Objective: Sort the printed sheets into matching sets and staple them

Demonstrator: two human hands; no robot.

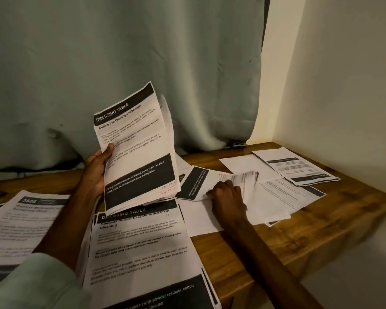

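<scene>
The left hand (96,172) is gripping one sheaf of black-banded white sheets (138,152). The right hand (228,197) is pinching one curled sheet (239,177) on the wooden counter (299,230).

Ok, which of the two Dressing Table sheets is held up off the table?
The Curling Iron Cleaning and Storage sheet, gripped upright in the left hand; the Compact Powder Case sheet lies flat.

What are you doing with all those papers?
A person is sorting at a wooden table. The left hand holds up a bunch of sheets headed DRESSING TABLE. The right hand pinches a loose sheet among the scattered ones. No stapler shows.
</scene>
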